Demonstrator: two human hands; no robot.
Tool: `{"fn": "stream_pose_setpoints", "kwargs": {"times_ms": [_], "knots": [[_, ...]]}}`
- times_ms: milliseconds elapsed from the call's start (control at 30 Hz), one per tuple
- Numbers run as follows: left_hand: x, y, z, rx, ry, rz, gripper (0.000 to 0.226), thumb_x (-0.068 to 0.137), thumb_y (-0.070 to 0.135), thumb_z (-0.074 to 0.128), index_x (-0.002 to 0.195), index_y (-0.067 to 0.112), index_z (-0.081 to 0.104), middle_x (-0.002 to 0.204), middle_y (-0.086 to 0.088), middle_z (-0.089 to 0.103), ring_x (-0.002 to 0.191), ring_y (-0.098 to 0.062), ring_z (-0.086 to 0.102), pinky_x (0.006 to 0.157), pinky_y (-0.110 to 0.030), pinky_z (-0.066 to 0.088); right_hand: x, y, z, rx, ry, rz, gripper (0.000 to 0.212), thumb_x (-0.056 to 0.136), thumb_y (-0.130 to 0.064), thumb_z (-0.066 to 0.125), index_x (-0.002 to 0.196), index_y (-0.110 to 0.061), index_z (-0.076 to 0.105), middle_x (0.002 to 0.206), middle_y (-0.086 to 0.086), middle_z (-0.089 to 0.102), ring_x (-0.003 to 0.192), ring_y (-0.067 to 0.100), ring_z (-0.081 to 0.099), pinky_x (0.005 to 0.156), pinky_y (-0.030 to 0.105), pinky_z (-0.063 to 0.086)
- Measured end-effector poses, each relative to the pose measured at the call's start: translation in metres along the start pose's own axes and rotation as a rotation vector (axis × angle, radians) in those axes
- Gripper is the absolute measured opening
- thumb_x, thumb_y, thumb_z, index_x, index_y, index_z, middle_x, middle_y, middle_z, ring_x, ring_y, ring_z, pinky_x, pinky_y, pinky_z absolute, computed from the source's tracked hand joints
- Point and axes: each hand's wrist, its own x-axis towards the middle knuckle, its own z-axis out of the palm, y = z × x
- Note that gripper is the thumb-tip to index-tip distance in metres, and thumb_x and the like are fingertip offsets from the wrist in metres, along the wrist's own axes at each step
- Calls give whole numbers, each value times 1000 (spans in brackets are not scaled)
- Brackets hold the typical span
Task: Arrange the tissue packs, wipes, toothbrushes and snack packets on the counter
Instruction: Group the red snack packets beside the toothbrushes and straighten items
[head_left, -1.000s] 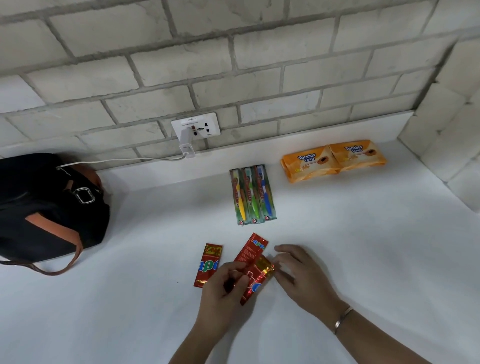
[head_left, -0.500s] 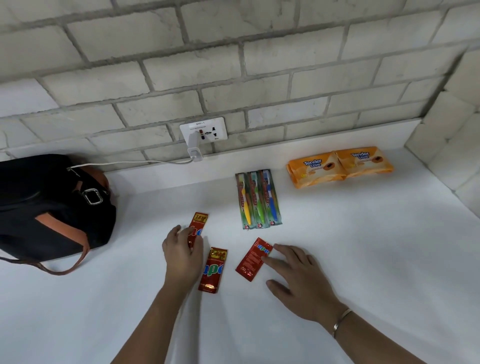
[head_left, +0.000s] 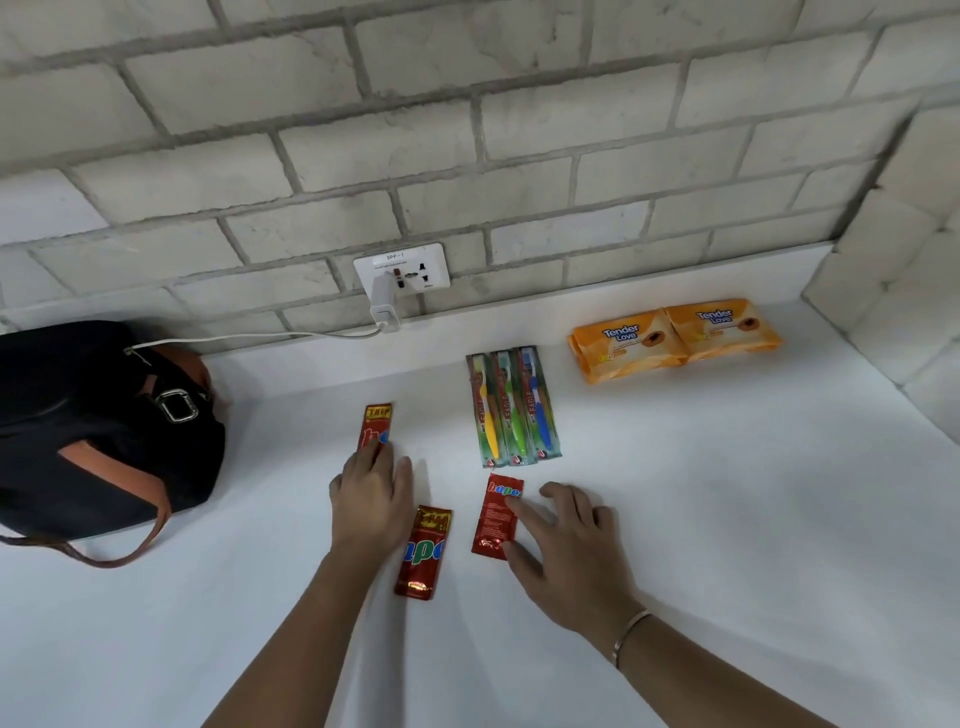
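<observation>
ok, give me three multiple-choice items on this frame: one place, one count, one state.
1. The orange tissue packs lie: A beside the black bag; B at the counter's back right; C under a hand.
2. The red snack packets number: A two; B five; C three.
3. The left hand: A rests fingers on a snack packet; B grips a toothbrush; C is lifted off the counter.
Key: 1 B, they sit far right at the back. 2 C, three show, spread apart. 3 A, its fingers lie on the leftmost packet.

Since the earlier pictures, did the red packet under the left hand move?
Yes. The left hand slid the red packet toward the wall and left, away from the toothbrushes.
</observation>
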Motion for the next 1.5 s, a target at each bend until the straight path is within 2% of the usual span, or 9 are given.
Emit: {"fn": "stream_pose_setpoints", "kwargs": {"times_ms": [267, 500, 667, 800, 900, 1067, 1167, 1333, 1500], "knots": [[59, -3, 3, 67, -28, -50, 45, 104, 42, 32, 119, 11, 60, 129, -12, 60, 118, -35, 54, 94, -52, 42, 0, 0, -2, 5, -20, -32, 45, 97, -48, 44, 141, -43, 50, 135, 2, 59, 126, 26, 52, 88, 46, 49], [68, -7, 2, 65, -32, -9, 41, 107, 41, 38, 127, 11, 57, 137, -12, 58, 124, -35, 54, 99, -54, 42, 0, 1, -2, 13, -22, -23, 44, 97, -50, 41, 139, -44, 53, 136, 1, 60, 128, 27, 53, 90, 47, 49], [56, 3, -7, 23, -30, -8, 51, 106, 43, 37, 142, 11, 55, 149, -14, 53, 135, -37, 48, 108, -55, 38, 1, 0, -5, 30, -1, -27, 45, 97, -57, 42, 138, -44, 56, 135, 0, 60, 126, 26, 53, 88, 47, 48], [10, 28, -17, -84, 85, 9, 43, 99, 40, 50, 126, 10, 68, 129, -15, 67, 117, -35, 60, 97, -49, 48, 1, 0, -4, 38, 4, -38, 53, 95, -69, 41, 140, -44, 53, 136, -2, 58, 128, 24, 51, 91, 47, 47], [-40, 36, -14, -145, 54, -14, 33, 97, 33, 61, 120, 11, 70, 119, -13, 67, 110, -33, 60, 93, -44, 49, 3, 0, -5, 33, 6, -36, 55, 94, -70, 41, 141, -44, 52, 138, -2, 57, 129, 24, 49, 92, 47, 45], [-97, 30, -20, -144, -32, -55, 40, 90, 35, 75, 123, 14, 69, 114, -6, 66, 104, -26, 59, 88, -39, 51, 3, 0, -7, 31, -16, -19, 56, 91, -60, 42, 142, -40, 53, 141, -3, 53, 133, 24, 45, 96, 47, 42], [-112, 28, -27, -80, -95, -50, 46, 86, 43, 77, 123, 17, 68, 109, -2, 65, 99, -23, 59, 80, -38, 56, 1, 1, -5, 48, -13, -16, 55, 89, -54, 44, 139, -36, 56, 140, -3, 54, 132, 23, 46, 97, 46, 42], [-117, 35, -26, 22, -56, -13, 32, 91, 38, 71, 105, 9, 77, 92, -4, 70, 86, -23, 62, 66, -32, 53, -1, 2, -3, 87, 54, -16, 45, 90, -47, 50, 129, -32, 64, 133, -4, 59, 127, 21, 50, 96, 43, 44], [-114, 48, -26, 148, -120, 0, 19, 91, 27, 68, 95, 10, 74, 80, -4, 69, 79, -23, 60, 57, -30, 43, -1, 1, -1, 93, 99, -15, 56, 86, -74, 51, 122, -33, 66, 128, -5, 62, 124, 20, 53, 93, 44, 47]]}}
